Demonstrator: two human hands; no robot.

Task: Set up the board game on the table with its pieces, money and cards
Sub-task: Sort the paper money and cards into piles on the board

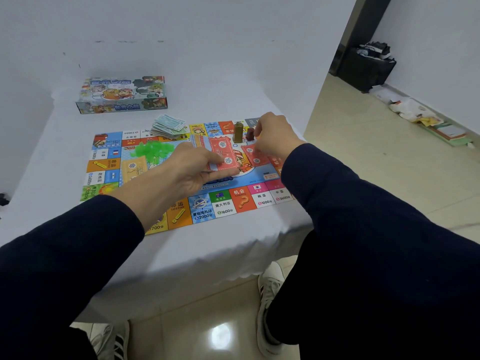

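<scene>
The colourful game board (226, 203) lies flat on the white table. My left hand (192, 170) pinches a fanned stack of red cards (222, 152) over the board's centre. My right hand (272, 136) hovers at the board's far right, fingers bent down at a small dark red piece (250, 134); whether it grips the piece is unclear. A tall olive-gold piece (238, 133) stands upright just left of it. Another red card (255, 155) lies under my right wrist. A pile of green plastic pieces (150, 150) and an orange card (135, 168) sit on the board's left. Paper money (168, 128) is stacked at the far edge.
The game box (122, 96) rests on the white table (207, 245) at the back left. The table's front edge is close to my legs and shoes. To the right, on the floor, are a black bag (363, 68) and scattered papers (426, 120) along the wall.
</scene>
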